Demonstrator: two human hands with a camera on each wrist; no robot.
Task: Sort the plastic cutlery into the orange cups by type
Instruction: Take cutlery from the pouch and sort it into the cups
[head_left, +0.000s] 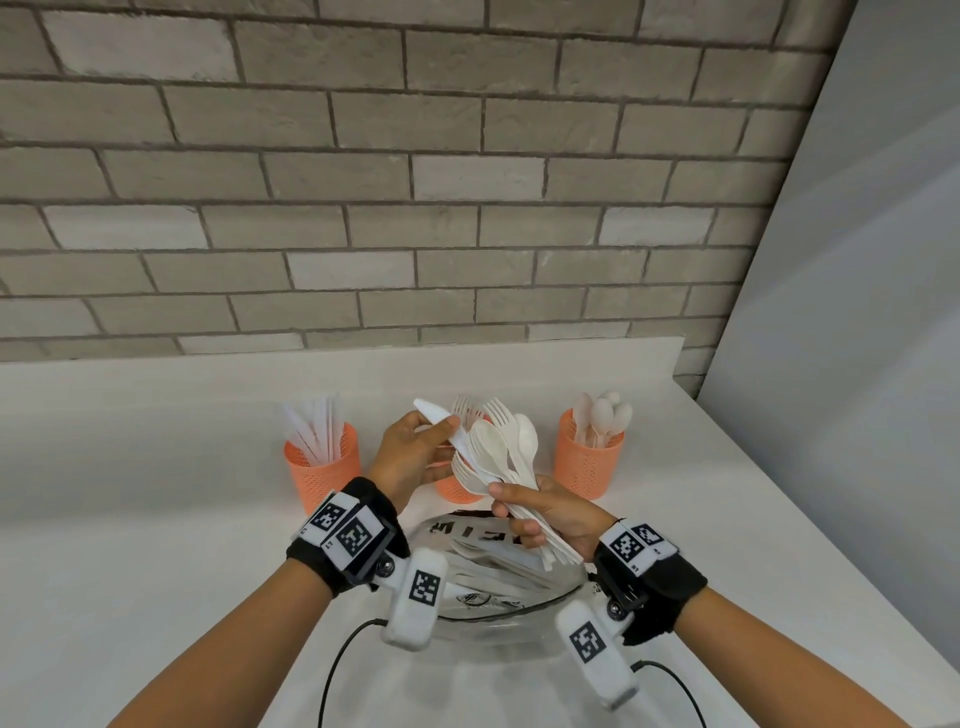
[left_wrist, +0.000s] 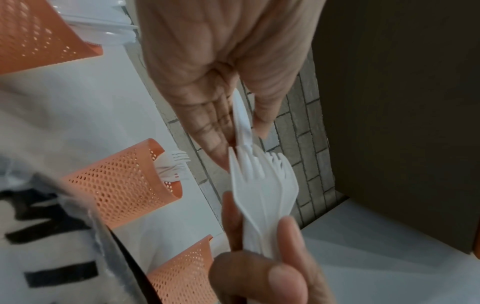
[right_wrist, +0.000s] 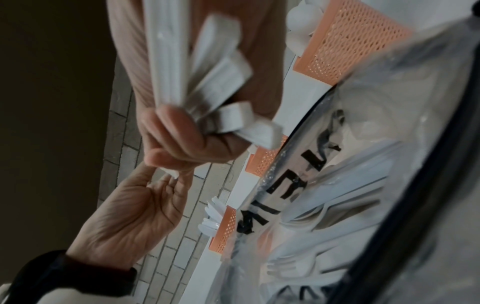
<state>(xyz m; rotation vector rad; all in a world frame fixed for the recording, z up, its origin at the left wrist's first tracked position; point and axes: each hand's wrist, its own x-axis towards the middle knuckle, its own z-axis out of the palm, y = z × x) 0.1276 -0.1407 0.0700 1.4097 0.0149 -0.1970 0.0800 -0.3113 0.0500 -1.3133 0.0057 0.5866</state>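
Counter (head_left: 156, 467): white; carries three orange cups along the far side
Bag (head_left: 498, 608): clear, near edge; loose cutlery inside
Right hand (head_left: 550, 514): fingers wrapped round a bundle (head_left: 498, 457) of forks and spoons
Left hand (head_left: 410, 452): thumb and fingers pinching a knife (head_left: 441, 421) at the bundle's top

Three cups (head_left: 321, 464) in the middle of the frame are orange with a mesh of small holes. The cutlery (head_left: 493, 452) is plain white, the counter (head_left: 156, 493) white. The wall (head_left: 363, 182) above is grey brick. Black wrist bands (head_left: 353, 540) carry black-and-white square codes.
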